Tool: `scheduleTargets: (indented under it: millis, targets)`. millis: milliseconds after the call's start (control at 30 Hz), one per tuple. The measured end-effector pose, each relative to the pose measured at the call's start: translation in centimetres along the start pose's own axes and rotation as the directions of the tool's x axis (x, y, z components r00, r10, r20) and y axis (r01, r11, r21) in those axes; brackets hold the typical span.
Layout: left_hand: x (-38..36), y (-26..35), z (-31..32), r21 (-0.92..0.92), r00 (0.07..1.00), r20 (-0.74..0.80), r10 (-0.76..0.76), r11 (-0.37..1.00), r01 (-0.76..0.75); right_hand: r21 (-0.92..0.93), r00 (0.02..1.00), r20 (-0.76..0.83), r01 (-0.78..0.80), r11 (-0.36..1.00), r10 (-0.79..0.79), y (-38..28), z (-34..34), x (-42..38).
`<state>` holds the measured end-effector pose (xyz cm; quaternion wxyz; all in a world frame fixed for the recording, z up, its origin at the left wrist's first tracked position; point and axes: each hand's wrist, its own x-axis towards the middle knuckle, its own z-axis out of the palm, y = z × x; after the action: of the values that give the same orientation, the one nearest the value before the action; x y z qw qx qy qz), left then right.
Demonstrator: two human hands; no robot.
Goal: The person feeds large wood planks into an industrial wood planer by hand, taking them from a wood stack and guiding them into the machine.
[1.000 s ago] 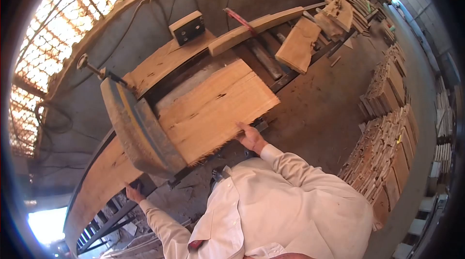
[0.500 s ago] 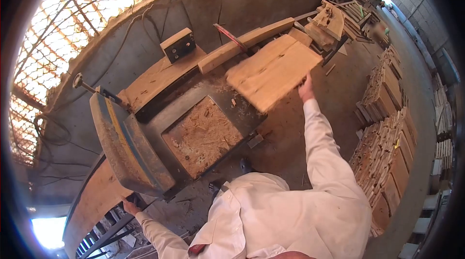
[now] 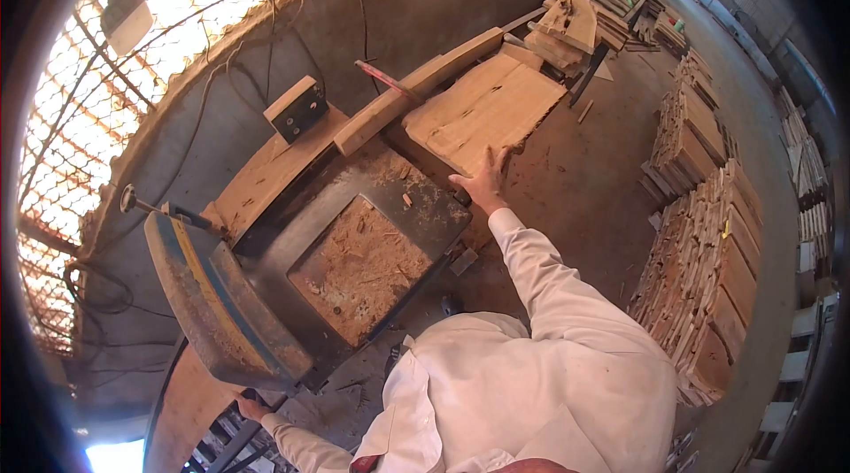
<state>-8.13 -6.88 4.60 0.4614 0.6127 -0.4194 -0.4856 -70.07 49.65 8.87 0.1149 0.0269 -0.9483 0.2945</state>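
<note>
A wide wooden board (image 3: 482,115) lies flat beyond the machine's table, its rough near edge facing me. My right hand (image 3: 482,179) is at that edge with fingers spread and thumb apart; its fingertips meet or overlap the board's corner. At the lower left, a long wooden plank (image 3: 190,398) sticks out behind the machine's upright guard. My left hand (image 3: 254,407) is at the plank's near edge, fingers curled against it and partly hidden. Between my hands stands the woodworking machine (image 3: 274,252) with its blue-and-yellow-striped guard (image 3: 221,300).
Sawdust and chips (image 3: 359,265) fill a recessed panel in the machine top. A wooden fence beam (image 3: 421,88) with a red bar (image 3: 385,79) runs along the back. Stacked boards (image 3: 704,269) stand at the right. More boards (image 3: 562,26) are piled beyond, and cables (image 3: 208,101) hang at the wall.
The wide board has come down from my right hand's hold onto the surface beyond the machine. My right hand has shifted left along its edge and spread its fingers. The view has shifted.
</note>
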Motion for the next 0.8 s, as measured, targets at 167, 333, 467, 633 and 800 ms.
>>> scheduleTargets:
  millis: [167,333,467,633,800]
  targets:
    - [-0.1,-0.3,-0.3,-0.011,1.0,0.001,0.018,1.0,-0.018,-0.026,1.0,0.002,0.005,1.0,-0.005,0.6,-1.0,2.8]
    - [0.0,0.1,-0.2,-0.067,0.999,-0.011,-0.032,0.997,0.031,-0.186,0.997,0.012,0.083,0.979,-0.083,5.1,-3.1,8.7]
    - [0.4,-0.2,-0.2,0.0,1.0,0.004,-0.009,1.0,0.009,-0.19,0.999,0.024,0.051,0.981,-0.047,6.1,-3.5,11.3]
    - [0.2,-0.1,-0.1,0.013,0.999,0.037,0.008,1.0,-0.008,-0.251,0.999,0.019,0.042,0.967,-0.039,5.4,-2.7,12.6]
    - [0.1,0.0,-0.5,-0.013,0.999,0.042,0.001,1.0,-0.001,-0.408,0.996,0.079,0.079,0.909,-0.051,6.8,-1.6,15.5]
